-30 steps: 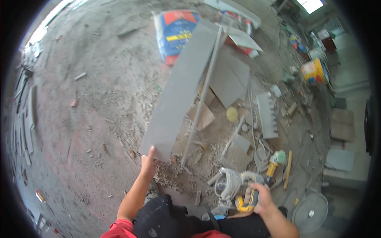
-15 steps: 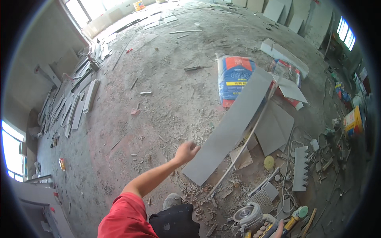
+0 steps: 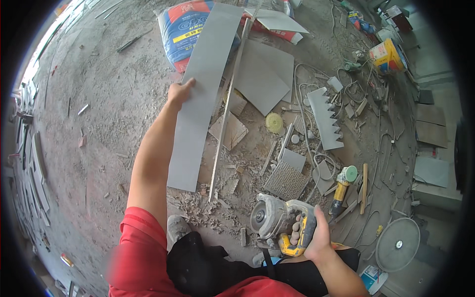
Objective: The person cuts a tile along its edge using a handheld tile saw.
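A long grey tile strip slants away from me, its far end over a blue and red bag. At the strip's left edge is my left hand, thumb on the upper face and the other fingers mostly hidden. My right hand is wrapped round the yellow and black handle of a dusty circular saw, held low in front of my knees. The saw's round blade side faces left, apart from the strip. A thin straight bar lies along the strip's right side.
Grey tile pieces lie right of the bar. Nearby are a notched tile piece, a yellow round pad, an angle grinder and loose cables. A yellow bucket and a large disc stand farther right. Rubble covers the floor.
My view has swung right and down. My left hand, closed beside the strip before, now has hold of its edge. The saw in my right hand shows more fully.
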The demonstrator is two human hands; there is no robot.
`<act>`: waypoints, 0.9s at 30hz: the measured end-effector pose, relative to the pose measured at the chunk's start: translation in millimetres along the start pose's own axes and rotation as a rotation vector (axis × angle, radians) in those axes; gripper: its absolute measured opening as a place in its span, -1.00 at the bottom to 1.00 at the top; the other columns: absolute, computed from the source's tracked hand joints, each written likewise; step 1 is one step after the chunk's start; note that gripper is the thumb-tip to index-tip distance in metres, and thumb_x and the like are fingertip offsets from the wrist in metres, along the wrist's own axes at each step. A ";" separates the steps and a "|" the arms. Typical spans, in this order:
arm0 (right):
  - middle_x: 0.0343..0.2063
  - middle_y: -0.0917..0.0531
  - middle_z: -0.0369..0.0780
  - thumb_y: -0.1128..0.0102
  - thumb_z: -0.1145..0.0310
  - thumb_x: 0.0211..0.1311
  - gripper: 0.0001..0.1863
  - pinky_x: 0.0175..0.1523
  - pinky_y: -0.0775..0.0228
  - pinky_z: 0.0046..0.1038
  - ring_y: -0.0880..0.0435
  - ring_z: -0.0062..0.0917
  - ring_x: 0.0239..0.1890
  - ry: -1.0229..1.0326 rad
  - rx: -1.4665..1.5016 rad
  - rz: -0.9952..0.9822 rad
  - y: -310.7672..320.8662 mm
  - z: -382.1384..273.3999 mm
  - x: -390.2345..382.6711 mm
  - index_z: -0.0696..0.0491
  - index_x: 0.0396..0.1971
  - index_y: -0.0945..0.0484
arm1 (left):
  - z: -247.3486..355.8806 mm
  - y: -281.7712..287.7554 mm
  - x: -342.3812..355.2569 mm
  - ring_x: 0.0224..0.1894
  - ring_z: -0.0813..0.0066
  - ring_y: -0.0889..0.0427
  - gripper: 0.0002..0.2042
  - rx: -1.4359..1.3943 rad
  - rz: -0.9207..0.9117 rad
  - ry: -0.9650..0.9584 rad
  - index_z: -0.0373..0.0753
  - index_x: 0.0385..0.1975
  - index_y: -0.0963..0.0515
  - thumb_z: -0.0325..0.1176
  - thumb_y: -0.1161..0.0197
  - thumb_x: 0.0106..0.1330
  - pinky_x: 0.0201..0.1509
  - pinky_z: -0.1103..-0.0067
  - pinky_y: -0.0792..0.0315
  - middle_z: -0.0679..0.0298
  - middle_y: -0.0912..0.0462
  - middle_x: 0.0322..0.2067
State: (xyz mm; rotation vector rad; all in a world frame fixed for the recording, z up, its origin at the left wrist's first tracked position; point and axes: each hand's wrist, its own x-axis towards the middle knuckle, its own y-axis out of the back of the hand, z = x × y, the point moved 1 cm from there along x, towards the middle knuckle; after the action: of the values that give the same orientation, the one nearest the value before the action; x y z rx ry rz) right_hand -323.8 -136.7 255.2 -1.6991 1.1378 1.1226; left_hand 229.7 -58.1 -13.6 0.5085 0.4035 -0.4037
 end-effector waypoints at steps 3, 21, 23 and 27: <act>-0.52 -0.55 -0.23 0.06 -0.32 0.39 -0.41 -0.43 -0.38 -0.34 -0.50 -0.44 -0.58 0.037 -0.016 0.005 10.1 0.6 -1.5 0.00 -0.26 -0.44 | 13.1 -18.1 -30.3 -0.14 0.20 -0.75 -0.33 0.110 0.137 0.045 -0.39 -0.09 -0.69 0.24 -0.30 0.21 -0.02 0.36 -0.56 0.01 -0.76 -0.20; -0.62 -0.47 -0.34 0.05 -0.24 0.41 -0.46 -0.46 -0.30 -0.45 -0.42 -0.54 -0.64 0.167 -0.119 -0.121 1.2 -102.7 73.0 0.00 -0.36 -0.49 | 2.5 265.9 -359.1 -0.60 0.62 -0.22 -0.44 0.392 0.500 -0.439 -0.17 -0.76 -0.37 0.00 -0.06 0.53 -0.35 0.49 -0.16 0.45 -0.31 -0.73; -0.62 -0.47 -0.33 0.02 -0.24 0.40 -0.46 -0.46 -0.31 -0.46 -0.43 -0.55 -0.63 0.166 -0.158 -0.104 -3.5 -107.1 75.7 0.01 -0.35 -0.49 | -5.8 226.2 -380.4 -0.64 0.48 -0.21 -0.52 0.641 0.407 -0.670 -0.17 -0.79 -0.35 -0.17 -0.13 0.44 -0.22 0.42 -0.19 0.37 -0.29 -0.78; -0.61 -0.48 -0.32 -0.01 -0.24 0.38 -0.45 -0.48 -0.31 -0.49 -0.43 -0.57 -0.62 0.206 -0.240 -0.117 -12.0 -106.6 64.4 0.03 -0.32 -0.49 | -20.8 163.9 -409.5 -0.65 0.39 -0.31 -0.68 0.883 0.148 -0.880 -0.11 -0.84 -0.31 -0.36 -0.26 0.09 -0.14 0.36 -0.19 0.34 -0.34 -0.80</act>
State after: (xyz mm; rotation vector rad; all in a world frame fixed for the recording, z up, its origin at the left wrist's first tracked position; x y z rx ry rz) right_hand -273.5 -248.0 227.7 -2.0794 1.0437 1.0634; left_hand -46.0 193.8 222.1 1.1323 -0.7035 -0.6106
